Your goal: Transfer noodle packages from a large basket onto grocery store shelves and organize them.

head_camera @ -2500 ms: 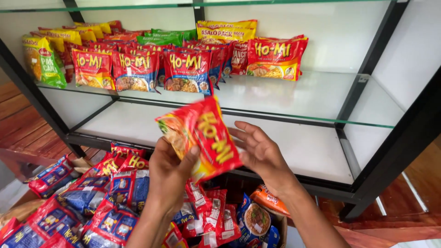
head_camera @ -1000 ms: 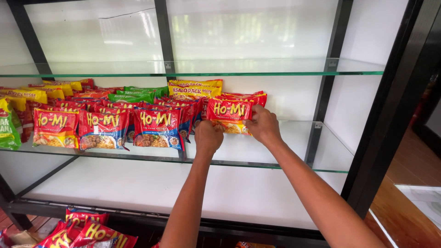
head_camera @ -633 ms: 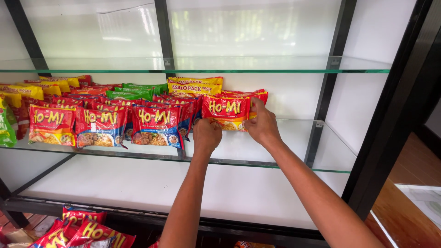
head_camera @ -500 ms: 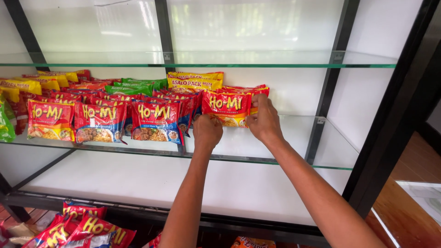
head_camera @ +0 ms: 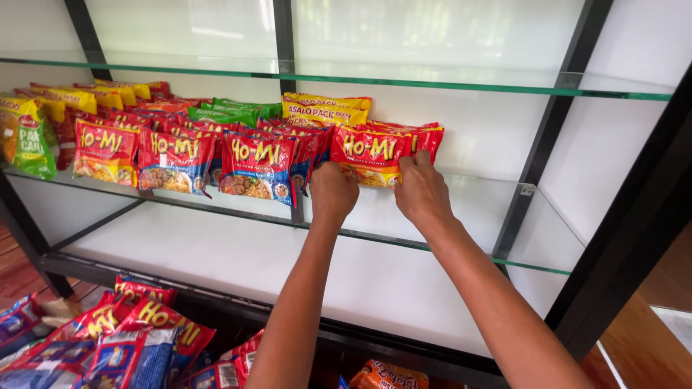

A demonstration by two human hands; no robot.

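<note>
Head view, only one camera, looking down at a black-framed rack with glass shelves.

Left hand [head_camera: 333, 193] and right hand [head_camera: 422, 193] both reach forward onto the middle glass shelf [head_camera: 468, 209]. Each is closed on a lower corner of one red noodle packet [head_camera: 371, 153]: left hand's fingers curled round the packet's bottom-left corner, right hand's fingers pinching the bottom-right. Packet stands upright on the glass, front face toward the camera, at the right end of the packet row. More red packets stand just behind it, touching or nearly so; can't tell which.

Left of it on the same shelf: a row of red-and-blue noodle packets [head_camera: 257, 167], upright, overlapping front to back. Behind those, a yellow packet [head_camera: 326, 109] and green packets [head_camera: 231, 112] at the back. Far left, a green-and-yellow packet [head_camera: 25, 140] at the shelf edge, more yellow ones behind it.

Right part of the middle shelf beyond the right hand is bare glass. Upper glass shelf [head_camera: 432, 81] runs across the top of the frame. White bottom shelf [head_camera: 216, 252] sits under the arms.

Lower left, below the rack: loose pile of red and blue packets [head_camera: 137, 338], lying flat and overlapping. Orange packet [head_camera: 389, 376] at the bottom edge between the forearms, partly cut off.
</note>
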